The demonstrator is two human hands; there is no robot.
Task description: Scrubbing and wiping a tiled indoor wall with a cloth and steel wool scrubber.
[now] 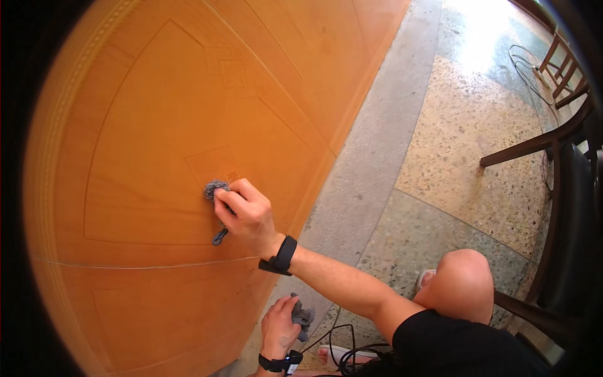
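My right hand (247, 212) pinches a grey scrubbing pad (215, 188) against an orange-brown panelled surface (150, 136), which looks like wood. A small grey hanging loop (219, 237) sticks out below the fingers; part of the pad is hidden by them. The pad rests near a faint square motif (232, 176) on the panel. Lower down, close to the panel's bottom edge, my left hand (278, 325) holds a crumpled grey cloth (302, 316). Both wrists wear black bands.
Along the panel's base runs a grey floor strip (362, 155), with speckled terrazzo (471, 127) beyond. A dark chair (565, 226) stands at the right, one leg reaching inward. Black cables (351, 351) lie by my sandalled foot (346, 356). Another cable (527, 70) lies near a wooden stool (560, 68).
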